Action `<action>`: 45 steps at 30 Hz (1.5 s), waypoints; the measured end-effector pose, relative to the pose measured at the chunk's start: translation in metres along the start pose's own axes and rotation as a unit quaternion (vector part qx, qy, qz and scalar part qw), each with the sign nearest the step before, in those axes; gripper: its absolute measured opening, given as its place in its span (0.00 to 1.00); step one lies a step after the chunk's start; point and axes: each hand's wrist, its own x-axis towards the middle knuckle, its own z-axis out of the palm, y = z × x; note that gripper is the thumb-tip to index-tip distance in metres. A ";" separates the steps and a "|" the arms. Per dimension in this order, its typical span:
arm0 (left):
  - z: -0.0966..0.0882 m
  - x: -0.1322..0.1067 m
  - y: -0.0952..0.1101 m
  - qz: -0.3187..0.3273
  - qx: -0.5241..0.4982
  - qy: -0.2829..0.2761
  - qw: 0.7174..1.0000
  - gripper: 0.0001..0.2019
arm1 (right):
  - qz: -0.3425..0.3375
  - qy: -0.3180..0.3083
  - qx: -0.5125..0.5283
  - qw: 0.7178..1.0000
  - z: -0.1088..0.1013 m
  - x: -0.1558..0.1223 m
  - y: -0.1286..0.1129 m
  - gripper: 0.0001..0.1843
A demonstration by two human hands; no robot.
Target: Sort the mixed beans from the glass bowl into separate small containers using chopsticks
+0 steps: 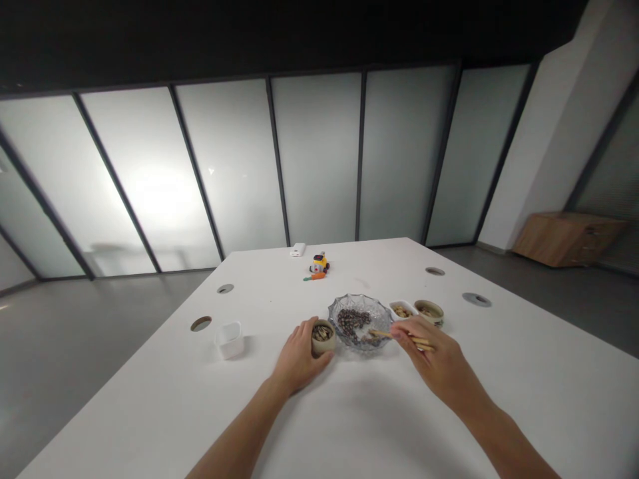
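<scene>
My left hand (299, 356) curls around the side of a small pale green cup (323, 343), which holds striped, seed-like pieces and stands on the table. My right hand (432, 352) is closed on a pair of wooden chopsticks (382, 333). Their tips point into a clear glass bowl (335, 307) with a scalloped rim. Dark, bean-like pieces (352, 320) lie in the bowl, with some lighter pieces near the chopstick tips. Whether the tips pinch a piece is too small to tell.
Behind my right hand stand a white dish (402, 310) of light brown pieces and a second greenish cup (434, 309). A white plastic container (229, 340) is at left. Farther back are a toy car (319, 263), a toy carrot (315, 276) and a white box (298, 249).
</scene>
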 end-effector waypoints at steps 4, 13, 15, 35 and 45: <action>-0.001 0.000 0.001 0.002 0.003 -0.002 1.000 0.35 | -0.005 -0.002 0.007 1.000 -0.001 0.000 0.001 0.12; -0.001 0.000 0.002 0.000 0.004 -0.003 1.000 0.36 | -0.018 0.019 0.012 1.000 0.000 -0.001 0.001 0.11; -0.001 0.000 0.001 0.001 0.004 -0.002 1.000 0.36 | -0.023 0.026 0.015 0.999 0.001 -0.001 0.000 0.11; -0.002 0.001 0.002 -0.006 0.009 -0.009 1.000 0.36 | -0.077 0.140 0.060 0.985 0.003 -0.006 -0.027 0.10; 0.000 0.000 0.001 -0.003 0.003 -0.006 1.000 0.36 | -0.077 0.074 0.118 0.987 0.014 -0.008 -0.038 0.06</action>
